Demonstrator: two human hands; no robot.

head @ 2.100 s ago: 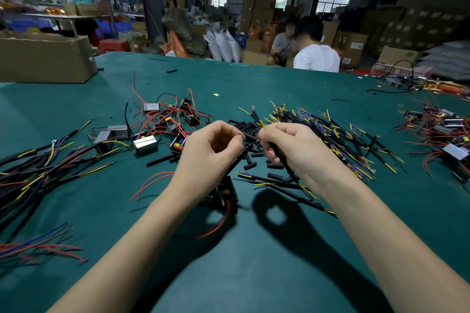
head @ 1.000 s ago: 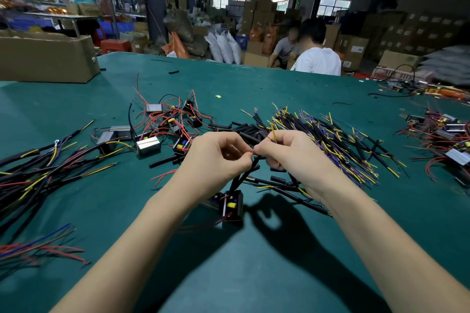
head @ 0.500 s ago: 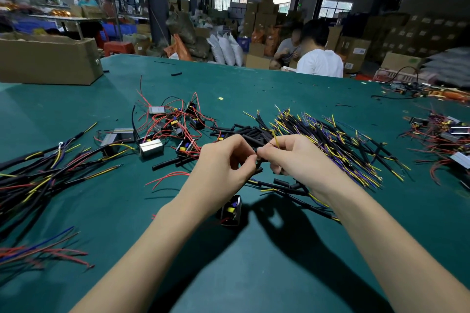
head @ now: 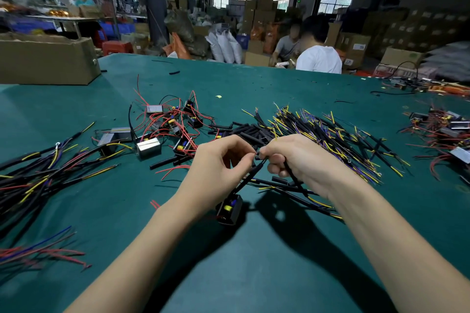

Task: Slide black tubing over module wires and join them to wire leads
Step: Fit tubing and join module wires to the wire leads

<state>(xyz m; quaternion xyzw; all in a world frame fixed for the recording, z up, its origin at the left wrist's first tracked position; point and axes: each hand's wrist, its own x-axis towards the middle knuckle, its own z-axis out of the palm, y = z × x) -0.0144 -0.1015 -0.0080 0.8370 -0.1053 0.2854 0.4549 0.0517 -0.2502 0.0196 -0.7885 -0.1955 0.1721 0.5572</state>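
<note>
- Both hands have lifted a bit since before, and the small black module (head: 229, 208) now hangs under them, just above the green bench (head: 254, 262).
- Big room behind has brown boxes and people sitting.
- Left hand (head: 218, 160) grip pinches the module's black tubing (head: 250, 176).
- Right hand (head: 297, 157) grip pinches a wire lead (head: 292, 175), fingertips touching the left's.
- Loose tubing pile (head: 251, 131) lies just past the grips.

A small black module (head: 229, 209) with a yellow part on top hangs just above the green tabletop (head: 254, 274), its wires sheathed in black tubing (head: 250, 176) that rises at a slant to pinching fingers (head: 250, 157). A black wire lead (head: 295, 180) with yellow ends slants down beside it. Loose tubing pieces (head: 250, 132) and a heap of leads (head: 338, 140) lie behind.
</note>
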